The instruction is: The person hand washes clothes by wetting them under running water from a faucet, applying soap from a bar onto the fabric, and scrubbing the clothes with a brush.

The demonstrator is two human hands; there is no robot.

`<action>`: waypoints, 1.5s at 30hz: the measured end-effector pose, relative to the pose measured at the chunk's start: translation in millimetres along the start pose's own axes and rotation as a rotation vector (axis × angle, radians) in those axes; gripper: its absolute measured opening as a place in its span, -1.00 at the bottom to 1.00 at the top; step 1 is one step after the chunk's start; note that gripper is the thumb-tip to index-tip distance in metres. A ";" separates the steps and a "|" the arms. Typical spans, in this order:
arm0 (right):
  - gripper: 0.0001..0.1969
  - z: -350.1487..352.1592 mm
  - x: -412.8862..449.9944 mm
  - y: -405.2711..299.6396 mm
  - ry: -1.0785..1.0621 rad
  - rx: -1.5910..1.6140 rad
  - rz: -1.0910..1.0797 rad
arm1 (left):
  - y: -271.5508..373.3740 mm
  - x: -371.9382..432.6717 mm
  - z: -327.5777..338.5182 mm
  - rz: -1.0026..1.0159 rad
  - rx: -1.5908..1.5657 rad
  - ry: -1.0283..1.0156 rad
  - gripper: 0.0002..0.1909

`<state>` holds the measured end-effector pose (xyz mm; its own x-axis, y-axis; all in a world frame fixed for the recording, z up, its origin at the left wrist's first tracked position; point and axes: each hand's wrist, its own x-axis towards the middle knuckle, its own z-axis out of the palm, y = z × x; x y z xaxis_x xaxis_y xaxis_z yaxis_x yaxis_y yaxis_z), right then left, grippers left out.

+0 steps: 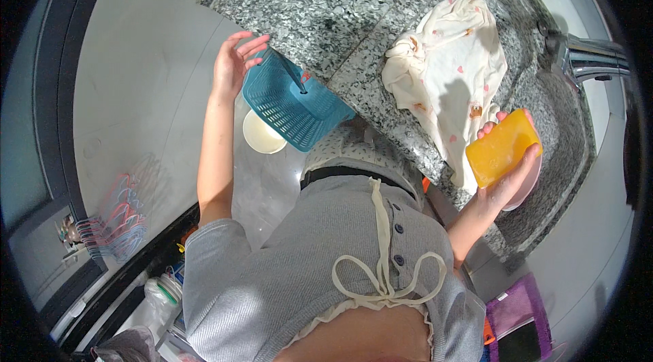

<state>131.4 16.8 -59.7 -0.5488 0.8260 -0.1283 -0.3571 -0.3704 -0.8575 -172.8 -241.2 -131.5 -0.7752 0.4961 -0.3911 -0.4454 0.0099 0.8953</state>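
Note:
My right hand [510, 158] grips a yellow-orange block of laundry soap [503, 148] over the right part of the stone counter. A wet-looking cream cloth garment [459, 71] with small hearts and bear prints lies crumpled on the grey speckled stone, its lower end close to that hand. Under the soap hand, part of a pink bowl or basin [525, 188] shows. My left hand [242, 56] is raised with fingers apart at the rim of a teal plastic basket [291, 102] beside the counter's edge; whether it touches the rim I cannot tell.
A chrome faucet [592, 58] juts in over the stone sink [561, 122] at the right. A white round container [262, 132] stands below the basket. Clothes hangers [120, 224] hang at the left. A purple mesh item [520, 311] is at the lower right.

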 end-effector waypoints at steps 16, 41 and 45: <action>-0.51 2.3 -2.4 6.0 -0.007 0.015 0.033 | 34.0 -21.2 51.5 0.487 0.352 -0.185 -0.73; -0.50 2.5 -1.5 9.7 -0.020 -0.017 0.047 | 40.1 -32.3 76.6 0.662 0.219 -0.263 -0.89; -0.51 1.9 -1.3 9.9 -0.018 -0.010 0.049 | 40.9 -33.4 80.0 0.649 0.160 -0.285 -0.90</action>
<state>127.2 11.2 -67.1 -0.5795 0.7988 -0.1615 -0.3217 -0.4063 -0.8552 -129.3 -187.9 -64.8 -0.7045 0.6520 0.2804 0.1526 -0.2467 0.9570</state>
